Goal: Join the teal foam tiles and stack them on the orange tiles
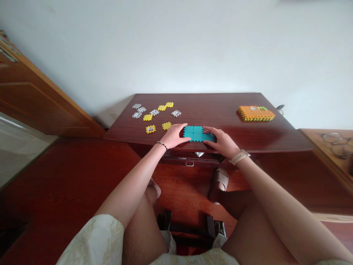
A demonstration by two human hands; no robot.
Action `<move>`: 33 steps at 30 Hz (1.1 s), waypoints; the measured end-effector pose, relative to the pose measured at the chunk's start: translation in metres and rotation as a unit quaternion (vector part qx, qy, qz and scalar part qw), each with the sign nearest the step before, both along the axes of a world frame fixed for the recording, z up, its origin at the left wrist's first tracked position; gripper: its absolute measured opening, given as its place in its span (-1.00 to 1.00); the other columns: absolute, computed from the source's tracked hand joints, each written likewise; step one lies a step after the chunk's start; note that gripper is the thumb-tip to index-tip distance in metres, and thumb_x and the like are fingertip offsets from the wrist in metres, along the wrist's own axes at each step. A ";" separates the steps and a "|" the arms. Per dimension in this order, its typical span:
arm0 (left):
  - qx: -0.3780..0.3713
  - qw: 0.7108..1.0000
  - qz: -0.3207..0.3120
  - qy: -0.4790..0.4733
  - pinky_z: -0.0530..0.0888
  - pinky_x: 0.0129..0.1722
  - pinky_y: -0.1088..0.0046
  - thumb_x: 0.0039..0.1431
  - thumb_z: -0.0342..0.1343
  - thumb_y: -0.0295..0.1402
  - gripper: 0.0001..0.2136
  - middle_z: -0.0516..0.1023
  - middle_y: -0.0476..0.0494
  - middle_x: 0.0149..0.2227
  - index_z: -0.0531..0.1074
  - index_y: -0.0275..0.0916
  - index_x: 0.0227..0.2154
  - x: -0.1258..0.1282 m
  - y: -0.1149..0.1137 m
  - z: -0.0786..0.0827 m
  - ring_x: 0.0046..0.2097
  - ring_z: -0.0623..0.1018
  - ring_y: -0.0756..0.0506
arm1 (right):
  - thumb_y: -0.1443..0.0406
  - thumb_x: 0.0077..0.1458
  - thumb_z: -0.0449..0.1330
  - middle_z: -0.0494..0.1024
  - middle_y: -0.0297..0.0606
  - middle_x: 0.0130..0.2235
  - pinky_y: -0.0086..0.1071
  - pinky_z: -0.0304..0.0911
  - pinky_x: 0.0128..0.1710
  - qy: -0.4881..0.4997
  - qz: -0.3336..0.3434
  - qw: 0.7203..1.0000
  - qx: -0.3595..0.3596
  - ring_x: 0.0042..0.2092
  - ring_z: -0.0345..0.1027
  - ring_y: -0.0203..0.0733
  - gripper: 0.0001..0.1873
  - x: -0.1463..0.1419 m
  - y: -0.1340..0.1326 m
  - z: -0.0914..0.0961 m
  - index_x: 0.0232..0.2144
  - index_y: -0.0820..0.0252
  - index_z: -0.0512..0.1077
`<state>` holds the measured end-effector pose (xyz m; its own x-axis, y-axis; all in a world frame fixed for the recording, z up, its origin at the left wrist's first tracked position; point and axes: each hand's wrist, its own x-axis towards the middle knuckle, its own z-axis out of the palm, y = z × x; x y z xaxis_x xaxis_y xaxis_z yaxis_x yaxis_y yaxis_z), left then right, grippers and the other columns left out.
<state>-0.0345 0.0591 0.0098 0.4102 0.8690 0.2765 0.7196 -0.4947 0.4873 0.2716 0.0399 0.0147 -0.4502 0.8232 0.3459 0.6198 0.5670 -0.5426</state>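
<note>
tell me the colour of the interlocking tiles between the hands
The interlocking tiles are teal, shown best in the head view.

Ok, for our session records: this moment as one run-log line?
left hand: touching teal tiles | right hand: touching teal tiles | nearby: yellow tiles, grey tiles, orange stack

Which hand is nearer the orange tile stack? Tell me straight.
Right. The right hand, at the teal tiles' right end, lies left of the orange tile stack; the left hand is farther away, at their left end.
</note>
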 end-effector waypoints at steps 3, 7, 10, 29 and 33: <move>0.003 1.000 -0.004 -0.005 0.40 0.47 0.00 0.33 0.40 -0.11 -0.36 0.52 -0.34 0.40 0.41 -0.17 0.39 0.001 0.001 -0.001 0.43 0.49 -0.32 | 0.18 0.29 0.36 0.70 -0.10 0.17 0.17 0.43 0.28 0.007 0.002 1.000 -0.003 0.19 0.57 0.21 -0.40 0.000 0.001 0.000 0.34 0.01 0.49; 0.004 1.000 -0.006 -0.022 0.39 0.48 0.00 0.31 0.42 -0.14 -0.36 0.53 -0.36 0.39 0.43 -0.20 0.37 0.001 0.003 -0.004 0.43 0.49 -0.32 | 0.19 0.29 0.36 0.69 -0.11 0.20 0.19 0.43 0.30 0.003 0.010 1.000 0.002 0.21 0.56 0.21 -0.50 -0.001 0.003 0.000 0.26 0.00 0.56; 0.000 0.998 -0.009 -0.067 0.38 0.48 -0.03 0.27 0.46 -0.17 -0.36 0.53 -0.35 0.39 0.45 -0.17 0.35 0.000 0.005 -0.008 0.42 0.50 -0.33 | 0.18 0.29 0.37 0.67 -0.11 0.21 0.22 0.43 0.30 0.007 0.016 1.000 0.009 0.22 0.55 0.23 -0.48 -0.001 0.005 -0.001 0.28 -0.02 0.54; -0.140 0.910 0.016 -0.390 0.56 0.24 0.09 0.11 0.43 -0.36 -0.43 0.63 -0.27 0.25 0.57 -0.15 0.22 0.025 -0.002 0.005 0.18 0.63 -0.29 | 0.35 0.22 0.31 0.42 -0.06 0.27 0.12 0.40 0.37 0.065 0.026 0.997 0.045 0.28 0.44 0.20 -0.13 -0.006 -0.003 0.006 0.53 -0.11 0.26; -0.123 0.921 0.026 -0.370 0.55 0.25 0.08 0.13 0.41 -0.35 -0.47 0.65 -0.25 0.22 0.58 -0.16 0.20 0.028 -0.005 0.009 0.18 0.63 -0.30 | 0.34 0.21 0.30 0.50 -0.06 0.22 0.08 0.52 0.22 0.083 0.012 0.996 0.011 0.21 0.49 0.19 -0.17 -0.004 -0.001 0.004 0.50 -0.05 0.31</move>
<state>-0.0066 0.0539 0.0192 0.1442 0.9559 0.2559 0.1665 -0.2783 0.9459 0.2678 0.0386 0.0188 -0.4043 0.8040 0.4361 0.5083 0.5939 -0.6236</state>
